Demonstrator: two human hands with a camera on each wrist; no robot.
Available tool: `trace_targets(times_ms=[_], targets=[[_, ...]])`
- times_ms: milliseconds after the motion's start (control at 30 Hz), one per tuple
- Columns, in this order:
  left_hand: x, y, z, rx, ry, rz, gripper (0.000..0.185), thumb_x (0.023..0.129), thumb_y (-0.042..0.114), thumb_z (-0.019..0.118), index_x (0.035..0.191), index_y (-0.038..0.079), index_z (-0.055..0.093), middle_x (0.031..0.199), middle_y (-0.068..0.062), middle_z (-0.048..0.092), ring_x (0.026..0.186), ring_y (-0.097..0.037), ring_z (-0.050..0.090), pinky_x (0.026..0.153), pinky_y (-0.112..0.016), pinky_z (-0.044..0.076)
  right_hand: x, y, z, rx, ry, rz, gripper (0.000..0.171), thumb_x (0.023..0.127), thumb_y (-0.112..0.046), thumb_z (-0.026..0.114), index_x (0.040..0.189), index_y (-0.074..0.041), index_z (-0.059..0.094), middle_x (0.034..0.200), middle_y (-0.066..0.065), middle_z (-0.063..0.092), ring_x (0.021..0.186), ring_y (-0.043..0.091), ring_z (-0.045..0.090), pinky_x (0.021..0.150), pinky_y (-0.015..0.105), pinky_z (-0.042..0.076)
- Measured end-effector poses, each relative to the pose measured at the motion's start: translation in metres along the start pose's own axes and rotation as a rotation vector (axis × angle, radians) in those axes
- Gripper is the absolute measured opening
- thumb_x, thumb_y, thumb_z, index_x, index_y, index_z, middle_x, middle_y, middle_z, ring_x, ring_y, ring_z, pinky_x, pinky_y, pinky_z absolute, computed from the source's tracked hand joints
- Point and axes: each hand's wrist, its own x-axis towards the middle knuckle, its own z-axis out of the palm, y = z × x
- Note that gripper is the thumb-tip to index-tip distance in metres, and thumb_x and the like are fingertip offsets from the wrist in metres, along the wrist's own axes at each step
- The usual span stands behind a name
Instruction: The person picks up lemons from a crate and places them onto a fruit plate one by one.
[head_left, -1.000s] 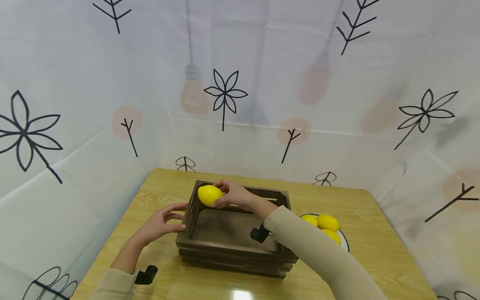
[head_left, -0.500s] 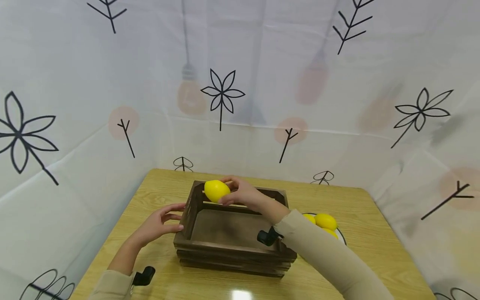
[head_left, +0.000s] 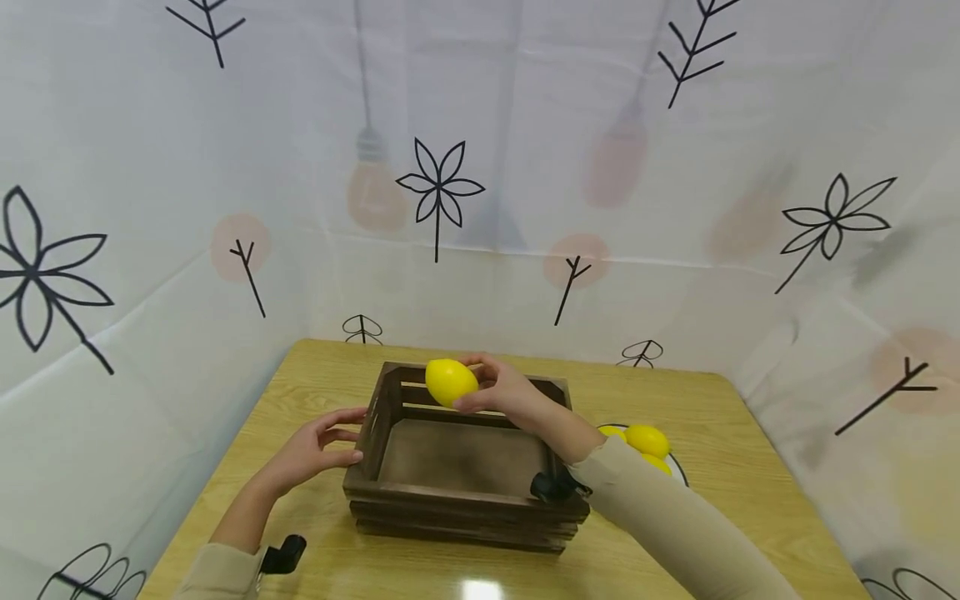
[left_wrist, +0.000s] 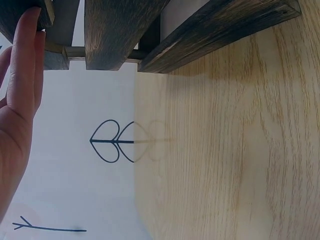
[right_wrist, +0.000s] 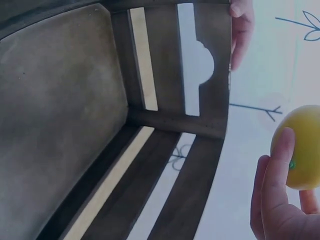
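Note:
Over the back left of a dark wooden slatted crate point(head_left: 465, 500), my right hand point(head_left: 506, 393) grips a yellow lemon point(head_left: 451, 382) between thumb and fingers. In the right wrist view the lemon point(right_wrist: 302, 150) is held above the crate's rim level, with the bare crate floor point(right_wrist: 55, 120) beside it. My left hand point(head_left: 318, 450) touches the crate's left end from outside, its fingers fairly straight. The left wrist view shows those fingers point(left_wrist: 24, 65) against the crate's slats point(left_wrist: 120, 30).
To the right of the crate, partly behind my right sleeve, a dark-rimmed white plate point(head_left: 680, 476) holds several lemons point(head_left: 647, 440). The crate stands on a light wooden table point(head_left: 720, 500). Patterned white cloth point(head_left: 480, 308) hangs behind the table and at its sides.
My right hand has carried the lemon up a little and to the right, away from the crate's left end. The left hand stays at that end.

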Motion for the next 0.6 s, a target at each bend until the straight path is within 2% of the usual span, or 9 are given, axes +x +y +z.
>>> trace_targets(times_ms=[300,600], targets=[[0.000,-0.001,0.000,0.021,0.001,0.002,0.062,0.085,0.014,0.069,0.140,0.008,0.040,0.140,-0.019,0.037,0.108,-0.007,0.053,0.079,-0.034,0.051,-0.017,-0.002,-0.011,-0.035,0.046,-0.005,0.063,0.073,-0.005,0.076,0.129,-0.007,0.048,0.112,0.017,0.053,0.096,0.027,0.055,0.085,0.047,0.048],[0.000,0.000,0.002,0.025,0.015,-0.003,0.062,0.084,0.013,0.070,0.140,0.008,0.041,0.139,-0.018,0.038,0.106,-0.006,0.054,0.079,-0.034,0.051,-0.035,-0.003,-0.022,-0.039,0.080,-0.033,0.064,0.073,-0.006,0.077,0.130,-0.007,0.048,0.117,0.015,0.053,0.098,0.028,0.055,0.082,0.043,0.050]])
